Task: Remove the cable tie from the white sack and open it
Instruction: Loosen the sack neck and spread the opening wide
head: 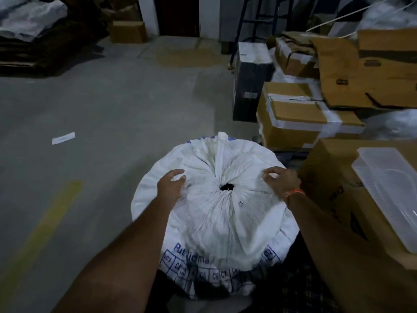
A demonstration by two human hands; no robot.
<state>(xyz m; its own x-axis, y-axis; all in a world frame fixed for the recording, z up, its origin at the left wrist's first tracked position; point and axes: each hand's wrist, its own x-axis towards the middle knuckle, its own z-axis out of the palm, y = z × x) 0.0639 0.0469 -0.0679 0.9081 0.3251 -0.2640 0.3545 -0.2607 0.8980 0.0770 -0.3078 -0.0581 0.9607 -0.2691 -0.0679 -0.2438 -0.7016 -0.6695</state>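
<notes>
A full white sack [216, 218] with blue print stands on the floor right in front of me. Its top is gathered into pleats around a small dark hole [226, 187], and a twisted neck of fabric [221, 150] runs away from me. I cannot make out a cable tie. My left hand [171, 185] rests on the sack's top left, fingers curled and apart. My right hand [282, 179], with an orange band at the wrist, hovers at the top right edge, fingers bent over the fabric. Neither hand clearly grips anything.
Cardboard boxes [293, 116] are stacked at the right, and a clear plastic tub [388, 190] lies on the nearest one. A black box [250, 80] stands behind them. A paper strip [63, 138] lies on the grey concrete floor at left. Dark stacks fill the far left.
</notes>
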